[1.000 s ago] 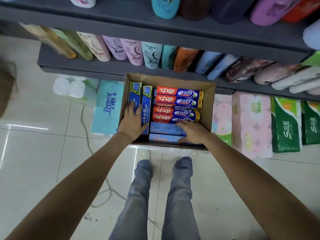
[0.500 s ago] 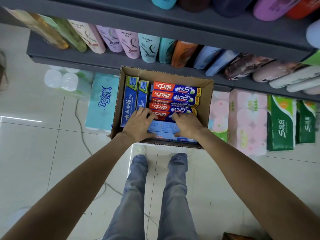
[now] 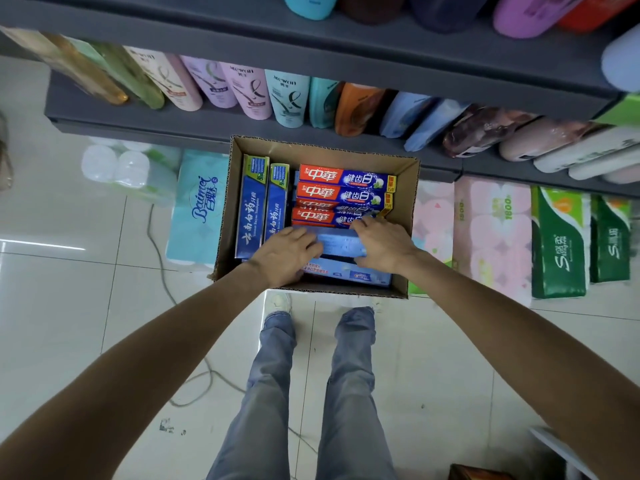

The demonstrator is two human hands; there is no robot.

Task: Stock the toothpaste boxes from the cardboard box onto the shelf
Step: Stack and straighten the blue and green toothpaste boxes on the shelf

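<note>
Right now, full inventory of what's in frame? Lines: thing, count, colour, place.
cardboard box: 1, brown, on the floor against the shelf unit
red-and-blue toothpaste boxes: 4 visible, stacked crosswise in the box's far right part
blue-and-green toothpaste boxes: 2, lengthwise along the box's left wall
light blue toothpaste box: 1, gripped at both ends; more below, count unclear
shelf: grey, two tiers above the box
pouches: a row, mixed colours, lower tier
tissue packs: pink, green and light blue, on the floor flanking the box
cable: 1, grey, on the floor at left
legs: 2, grey jeans
left hand: fingers round the box's left end
right hand: fingers round its right end
</note>
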